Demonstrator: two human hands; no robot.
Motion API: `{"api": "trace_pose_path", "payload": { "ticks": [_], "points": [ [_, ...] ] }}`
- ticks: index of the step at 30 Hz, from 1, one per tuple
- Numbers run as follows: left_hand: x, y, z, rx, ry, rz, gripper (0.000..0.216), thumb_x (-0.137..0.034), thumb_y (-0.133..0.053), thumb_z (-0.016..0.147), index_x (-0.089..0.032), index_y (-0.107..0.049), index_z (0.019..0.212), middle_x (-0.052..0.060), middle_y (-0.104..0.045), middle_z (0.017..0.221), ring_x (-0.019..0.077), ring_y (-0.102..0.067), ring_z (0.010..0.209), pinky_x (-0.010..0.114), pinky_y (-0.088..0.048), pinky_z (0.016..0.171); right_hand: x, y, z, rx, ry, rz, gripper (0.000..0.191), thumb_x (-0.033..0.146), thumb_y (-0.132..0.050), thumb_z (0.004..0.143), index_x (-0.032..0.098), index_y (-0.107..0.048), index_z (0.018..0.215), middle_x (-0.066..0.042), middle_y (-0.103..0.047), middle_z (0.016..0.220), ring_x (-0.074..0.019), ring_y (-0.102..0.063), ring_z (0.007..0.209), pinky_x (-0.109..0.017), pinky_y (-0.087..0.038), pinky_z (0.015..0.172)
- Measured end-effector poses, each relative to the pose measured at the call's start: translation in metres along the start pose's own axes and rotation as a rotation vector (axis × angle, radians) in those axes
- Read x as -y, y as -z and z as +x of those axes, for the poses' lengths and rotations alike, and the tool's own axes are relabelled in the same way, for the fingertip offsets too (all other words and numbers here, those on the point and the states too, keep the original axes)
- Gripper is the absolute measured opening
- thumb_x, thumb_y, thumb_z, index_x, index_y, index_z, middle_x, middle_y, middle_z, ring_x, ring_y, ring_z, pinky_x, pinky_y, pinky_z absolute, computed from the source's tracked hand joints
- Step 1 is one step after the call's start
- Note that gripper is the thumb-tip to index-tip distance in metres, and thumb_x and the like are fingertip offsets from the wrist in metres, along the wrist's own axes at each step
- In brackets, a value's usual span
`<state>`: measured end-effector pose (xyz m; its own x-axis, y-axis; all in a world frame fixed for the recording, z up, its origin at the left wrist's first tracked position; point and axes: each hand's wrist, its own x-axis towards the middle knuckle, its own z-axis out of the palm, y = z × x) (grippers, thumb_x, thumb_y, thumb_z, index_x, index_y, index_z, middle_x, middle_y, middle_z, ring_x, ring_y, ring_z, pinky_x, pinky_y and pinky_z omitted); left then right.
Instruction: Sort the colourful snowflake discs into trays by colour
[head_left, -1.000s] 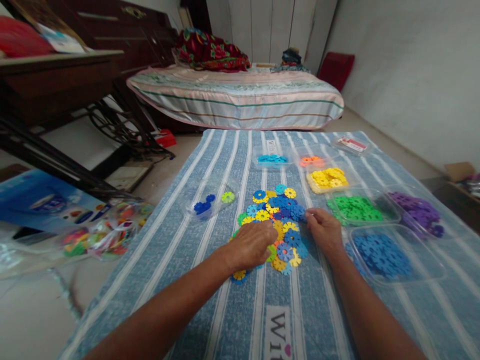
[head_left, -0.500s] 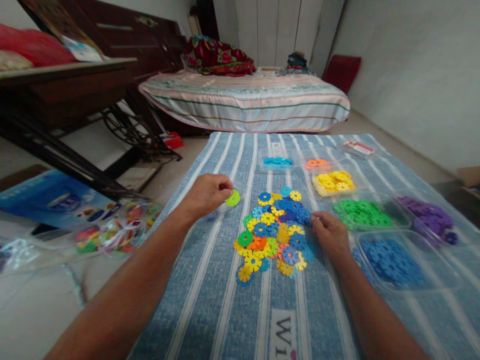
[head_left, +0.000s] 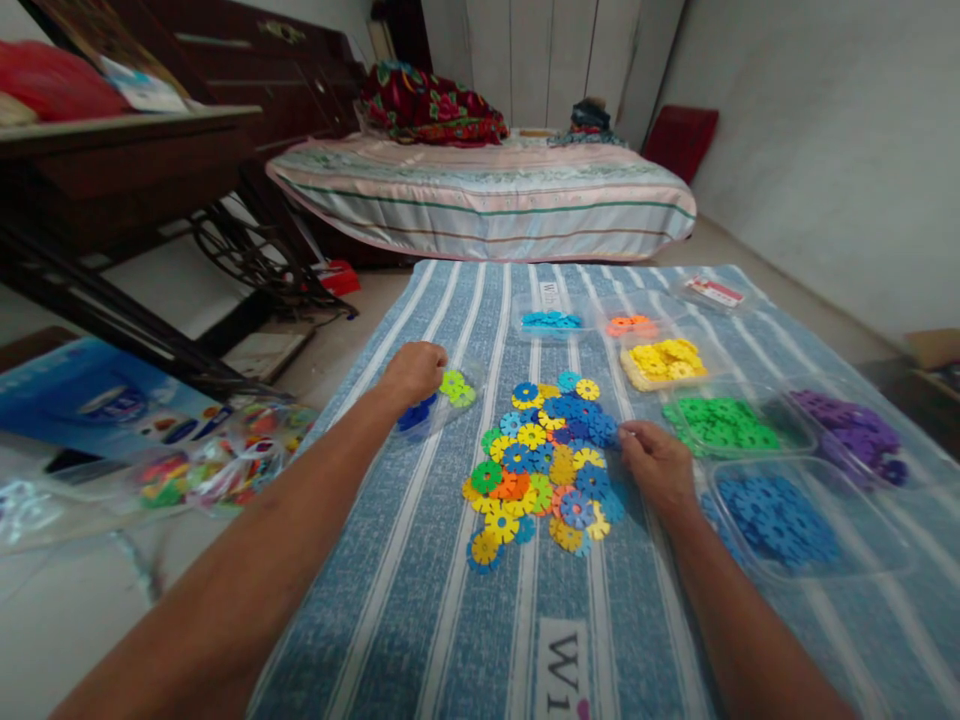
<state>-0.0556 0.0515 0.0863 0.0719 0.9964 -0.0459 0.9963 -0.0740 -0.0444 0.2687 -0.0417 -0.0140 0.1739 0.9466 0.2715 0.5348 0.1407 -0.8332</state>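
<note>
1. The counter (head_left: 420, 600) is standing in front of the person and is wearing a blue-and-white striped cloth (head_left: 645, 620).
2. On its middle, between the two hands, one loose pile (head_left: 541, 462) of plastic discs is lying. The discs are looking like flat little flowers: round, thin, with notches around the edge and a hole in the centre. They are showing yellow, orange, green, lime, pink and several blues. They are overlapping, so I cannot count them exactly.
3. Six clear boxes (head_left: 862, 535) are standing behind and to the right of the pile. Each is holding one main colour: blue discs (head_left: 784, 515), purple discs (head_left: 851, 432), green discs (head_left: 724, 425), yellow discs (head_left: 667, 360), light blue discs (head_left: 551, 321) and orange discs (head_left: 631, 325).
4. Two hands are working. The left hand (head_left: 420, 372) is bending its fingers above clear plastic on the left; I cannot tell whether its grip is grasping anything. The right hand (head_left: 654, 462) is resting with curled fingertips beside the pile's blue edge; whether this grip is pinching a disc, I cannot tell.
5. Beneath and beside the left hand, some dark blue discs (head_left: 416, 413) and at least two lime discs (head_left: 459, 389) are lying.
</note>
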Motion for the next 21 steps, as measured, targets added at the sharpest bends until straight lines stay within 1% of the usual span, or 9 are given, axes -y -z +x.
{"api": "trace_pose_path", "payload": {
  "ticks": [4,6,8,9,11,12,14,17,21],
  "points": [
    [-0.008,0.009,-0.013,-0.04,0.057,0.085,0.026,-0.022,-0.044,0.075,-0.017,-0.067,0.087,0.009,-0.069,0.094,0.0228,-0.061,0.092,0.028,-0.043,0.075,0.001,0.0,0.0,0.005,0.0,0.004,0.027,0.042,-0.05,0.079,0.02,-0.065,0.079,0.003,-0.055,0.052,-0.0135,-0.051,0.049,-0.025,-0.04,0.052],
    [-0.017,0.018,-0.025,-0.094,0.006,0.04,0.026,-0.025,-0.043,0.079,-0.017,-0.066,0.087,0.008,-0.068,0.093,0.0214,-0.06,0.091,0.028,-0.043,0.076,0.001,0.0,0.0,0.002,-0.004,0.009,0.027,0.041,-0.05,0.079,0.019,-0.065,0.079,0.004,-0.054,0.052,-0.0133,-0.051,0.049,-0.025,-0.04,0.052],
    [-0.03,0.025,-0.041,-0.114,-0.109,-0.06,0.024,-0.026,-0.043,0.081,-0.017,-0.065,0.085,0.006,-0.068,0.091,0.0185,-0.06,0.087,0.028,-0.043,0.076,0.001,0.0,0.001,0.0,-0.006,0.007,0.026,0.041,-0.05,0.079,0.019,-0.065,0.078,0.004,-0.055,0.052,-0.0131,-0.051,0.049,-0.025,-0.04,0.052],
    [-0.038,0.028,-0.05,-0.085,-0.18,-0.119,0.023,-0.026,-0.043,0.082,-0.017,-0.064,0.083,0.005,-0.067,0.088,0.0167,-0.06,0.083,0.027,-0.043,0.075,0.001,0.0,0.001,0.0,-0.007,0.004,0.026,0.041,-0.05,0.079,0.019,-0.065,0.078,0.004,-0.055,0.052,-0.0131,-0.051,0.049,-0.025,-0.04,0.052],
    [-0.056,0.028,-0.069,0.036,-0.345,-0.215,0.021,-0.024,-0.044,0.082,-0.017,-0.063,0.08,0.003,-0.066,0.083,0.0139,-0.059,0.077,0.025,-0.043,0.072,0.001,0.0,0.001,0.005,-0.013,0.003,0.026,0.041,-0.05,0.079,0.019,-0.065,0.078,0.004,-0.054,0.051,-0.013,-0.051,0.048,-0.025,-0.04,0.052],
    [-0.065,0.025,-0.078,0.093,-0.418,-0.231,0.02,-0.023,-0.044,0.082,-0.017,-0.063,0.08,0.003,-0.065,0.081,0.0135,-0.058,0.075,0.025,-0.043,0.07,0.0,0.0,0.001,0.008,-0.016,0.002,0.027,0.042,-0.05,0.079,0.019,-0.065,0.078,0.004,-0.054,0.051,-0.013,-0.051,0.048,-0.025,-0.04,0.052],
    [-0.083,0.018,-0.092,0.18,-0.514,-0.196,0.016,-0.021,-0.047,0.08,-0.017,-0.062,0.08,0.004,-0.064,0.082,0.0147,-0.057,0.077,0.026,-0.044,0.07,-0.001,0.0,0.001,0.008,-0.02,0.001,0.028,0.042,-0.05,0.079,0.019,-0.065,0.079,0.003,-0.055,0.052,-0.0133,-0.051,0.049,-0.025,-0.04,0.052],
    [-0.105,0.005,-0.105,0.257,-0.561,-0.1,0.013,-0.023,-0.049,0.079,-0.018,-0.06,0.085,0.006,-0.061,0.091,0.018,-0.057,0.082,0.029,-0.046,0.069,-0.001,0.0,0.001,0.004,-0.013,-0.01,0.029,0.043,-0.051,0.078,0.019,-0.065,0.079,0.003,-0.056,0.053,-0.0139,-0.052,0.05,-0.025,-0.04,0.052],
    [-0.116,-0.011,-0.109,0.264,-0.552,-0.019,0.018,-0.031,-0.055,0.077,-0.018,-0.059,0.088,0.009,-0.058,0.097,0.0219,-0.057,0.086,0.033,-0.047,0.07,0.001,0.0,0.0,0.007,-0.011,-0.002,0.029,0.044,-0.05,0.079,0.019,-0.065,0.078,0.003,-0.055,0.053,-0.0136,-0.051,0.049,-0.025,-0.04,0.052]
  ]
}}
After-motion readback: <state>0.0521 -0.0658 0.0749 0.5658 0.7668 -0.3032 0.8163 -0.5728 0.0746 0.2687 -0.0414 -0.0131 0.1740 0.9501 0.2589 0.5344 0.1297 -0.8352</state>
